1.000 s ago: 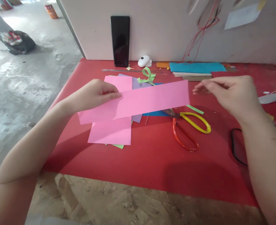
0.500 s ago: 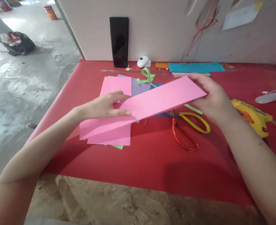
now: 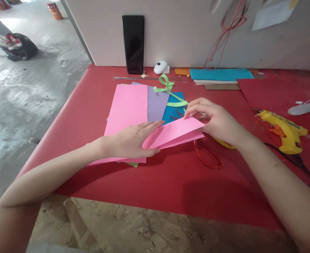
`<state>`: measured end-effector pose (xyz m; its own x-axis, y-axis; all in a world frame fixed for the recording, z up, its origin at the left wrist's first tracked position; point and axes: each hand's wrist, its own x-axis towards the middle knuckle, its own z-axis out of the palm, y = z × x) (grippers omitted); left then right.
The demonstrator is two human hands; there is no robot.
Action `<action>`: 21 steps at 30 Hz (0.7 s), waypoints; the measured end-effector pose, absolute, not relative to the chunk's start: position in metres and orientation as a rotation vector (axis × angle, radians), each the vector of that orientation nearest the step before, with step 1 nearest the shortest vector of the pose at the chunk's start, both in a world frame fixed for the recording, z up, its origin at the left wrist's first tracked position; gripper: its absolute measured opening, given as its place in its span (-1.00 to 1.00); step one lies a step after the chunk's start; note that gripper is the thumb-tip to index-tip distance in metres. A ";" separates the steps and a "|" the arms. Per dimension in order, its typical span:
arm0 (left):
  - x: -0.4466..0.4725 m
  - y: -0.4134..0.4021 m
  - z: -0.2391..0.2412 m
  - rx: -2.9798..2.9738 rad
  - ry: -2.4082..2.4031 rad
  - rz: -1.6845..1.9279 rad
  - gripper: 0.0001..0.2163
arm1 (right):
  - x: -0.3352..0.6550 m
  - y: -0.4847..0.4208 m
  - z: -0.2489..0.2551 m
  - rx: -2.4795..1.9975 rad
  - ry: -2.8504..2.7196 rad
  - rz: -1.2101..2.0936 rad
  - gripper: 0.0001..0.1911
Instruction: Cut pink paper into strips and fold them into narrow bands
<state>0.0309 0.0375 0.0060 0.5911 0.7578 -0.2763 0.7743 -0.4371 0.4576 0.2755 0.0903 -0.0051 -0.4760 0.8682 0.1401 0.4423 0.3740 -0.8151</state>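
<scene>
A strip of pink paper (image 3: 174, 133) is bent over on itself, its right part folded back with two layers slightly apart. My right hand (image 3: 210, 117) pinches the strip's right end between thumb and fingers. Stretched out over the strip at the bend lies my left hand (image 3: 131, 140), fingers and thumb apart. Beneath it is a larger pink sheet (image 3: 131, 105), overlapping a purple sheet (image 3: 157, 103) and a blue sheet (image 3: 173, 98). Scissors with one red handle (image 3: 206, 158) and one yellow are partly hidden behind the strip and my right hand.
A yellow glue gun (image 3: 285, 131) with a black cord lies at right. Along the back wall stand a dark phone (image 3: 133, 44), a white rounded gadget (image 3: 161, 67) and blue paper (image 3: 220, 74). Green paper strips (image 3: 166, 83) curl over the sheets. A red cover lies on the table.
My right hand has moved down and left, bringing the strip's end lower and doubling the paper back. My left hand has shifted right and down along the strip.
</scene>
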 end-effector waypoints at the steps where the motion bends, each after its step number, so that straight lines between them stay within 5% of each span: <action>1: 0.030 0.037 0.008 2.262 1.190 -0.025 -0.32 | 0.275 0.090 -0.005 -1.134 -2.047 1.033 -0.88; 9: 0.022 0.038 0.018 2.155 1.145 0.192 -0.36 | 0.268 0.081 0.002 -1.223 -1.822 1.422 -0.70; 21: 0.006 0.035 0.053 2.300 1.322 0.299 -0.68 | 0.256 0.062 0.013 -1.120 -1.698 1.627 -0.72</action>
